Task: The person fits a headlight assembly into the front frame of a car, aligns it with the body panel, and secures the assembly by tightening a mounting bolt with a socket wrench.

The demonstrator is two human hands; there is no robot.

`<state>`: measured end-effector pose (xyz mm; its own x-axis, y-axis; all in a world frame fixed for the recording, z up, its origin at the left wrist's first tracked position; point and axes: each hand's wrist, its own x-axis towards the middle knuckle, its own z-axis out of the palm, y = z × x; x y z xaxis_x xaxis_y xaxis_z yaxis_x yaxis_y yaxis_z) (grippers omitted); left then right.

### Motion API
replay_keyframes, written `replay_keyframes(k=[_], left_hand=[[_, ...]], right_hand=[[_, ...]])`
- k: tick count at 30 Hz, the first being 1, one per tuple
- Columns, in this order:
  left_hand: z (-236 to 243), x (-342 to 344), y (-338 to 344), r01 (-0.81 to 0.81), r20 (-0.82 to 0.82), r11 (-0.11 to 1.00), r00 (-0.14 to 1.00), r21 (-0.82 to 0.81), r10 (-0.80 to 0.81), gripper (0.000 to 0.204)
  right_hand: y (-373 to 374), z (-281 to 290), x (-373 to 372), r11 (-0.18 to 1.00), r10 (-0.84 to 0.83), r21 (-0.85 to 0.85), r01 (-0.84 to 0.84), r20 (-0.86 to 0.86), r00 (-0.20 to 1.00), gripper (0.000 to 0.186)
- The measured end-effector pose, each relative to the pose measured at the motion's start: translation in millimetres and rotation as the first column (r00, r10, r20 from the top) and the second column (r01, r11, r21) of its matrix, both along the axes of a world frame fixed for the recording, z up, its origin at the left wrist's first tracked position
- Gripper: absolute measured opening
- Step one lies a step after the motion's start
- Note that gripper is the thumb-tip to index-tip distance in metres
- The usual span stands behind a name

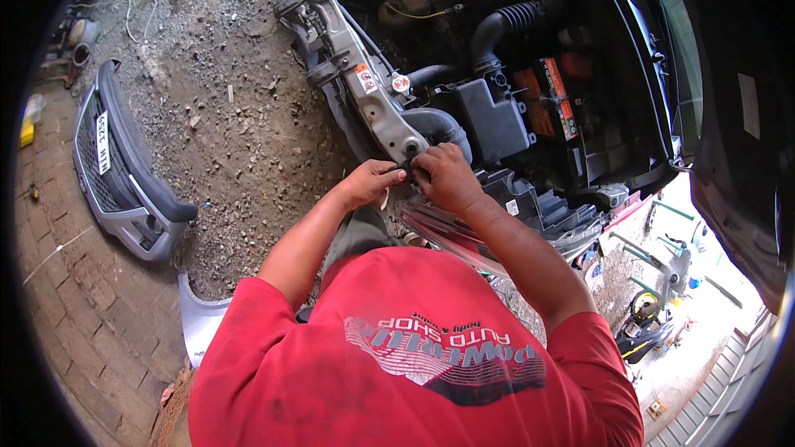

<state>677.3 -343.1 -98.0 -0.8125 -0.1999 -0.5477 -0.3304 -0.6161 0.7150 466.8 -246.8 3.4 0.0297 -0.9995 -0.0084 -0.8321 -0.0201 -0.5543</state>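
My left hand [373, 182] and my right hand [447, 175] meet at the lower end of the metal radiator support [383, 116] of an open car. Both have fingers closed around a small dark piece [407, 167] at that end, largely hidden by the fingers, so I cannot tell what it is. Just right of the hands sits a headlight assembly [538, 223]. Above them a grey air duct [435, 126] curves toward a black box [493, 124], beside an orange-and-black battery [546, 95].
A detached silver bumper with grille [145, 215] lies left on pavers [58, 281] and gravel [248, 157], near a silver body panel [199, 314]. The raised hood [737, 182] is at right. Beyond it stand green metal frames [646, 281] and scattered items.
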Motion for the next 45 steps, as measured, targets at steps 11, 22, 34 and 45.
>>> replay_keyframes(k=[11, 22, 34, 45], left_hand=[[10.4, 1.8, -2.7, 0.067, 0.031, 0.977, 0.998, -0.201, -0.062, 0.034], [24.0, -2.0, -7.1, 0.047, 0.081, 0.998, 0.996, -0.049, -0.043, 0.037], [21.3, -0.7, -6.9, 0.063, 0.047, 0.994, 0.997, -0.092, -0.059, 0.039], [23.5, -1.3, -8.5, 0.074, 0.04, 0.989, 0.997, -0.125, -0.07, 0.036]], right_hand=[[-12.8, -0.5, 4.6, 0.986, 0.078, 0.157, -0.052, -0.161, 0.984, 0.015], [-23.6, 24.3, 16.5, 0.962, 0.046, 0.271, 0.043, -0.312, 0.949, 0.025], [-18.3, 22.1, 14.7, 0.965, 0.038, 0.26, 0.034, -0.267, 0.963, 0.024], [-25.9, 27.9, 27.2, 0.911, -0.024, 0.38, 0.163, -0.345, 0.938, 0.027]])
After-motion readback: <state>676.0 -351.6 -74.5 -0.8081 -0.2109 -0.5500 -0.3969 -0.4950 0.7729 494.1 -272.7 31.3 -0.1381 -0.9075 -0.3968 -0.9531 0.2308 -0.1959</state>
